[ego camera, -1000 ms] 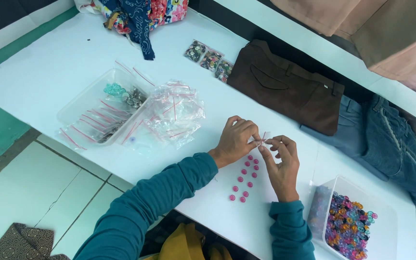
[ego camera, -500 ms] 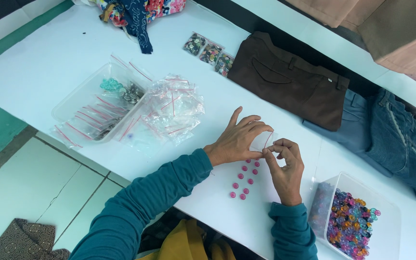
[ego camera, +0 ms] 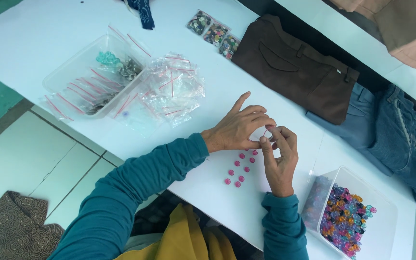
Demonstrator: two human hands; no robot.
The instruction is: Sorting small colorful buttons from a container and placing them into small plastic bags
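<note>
Both hands meet over the white table (ego camera: pixel 39 29). My left hand (ego camera: pixel 239 127) and my right hand (ego camera: pixel 280 156) pinch a small clear zip bag (ego camera: pixel 264 134) with a red strip between their fingertips. Just below them lie several small pink buttons (ego camera: pixel 240 168) in loose rows on the table. Both arms wear teal sleeves. What is inside the small bag is hidden by the fingers.
A clear tub of multicoloured buttons (ego camera: pixel 345 219) stands at the right. A pile of empty zip bags (ego camera: pixel 169 89) and a clear tray (ego camera: pixel 90 77) of bags lie at left. Brown trousers (ego camera: pixel 294 67), blue jeans (ego camera: pixel 391 130) and three button packets (ego camera: pixel 215 33) lie at the back.
My hands stay together on the small bag; the left index finger has lifted and stretched out. The view has shifted slightly.
</note>
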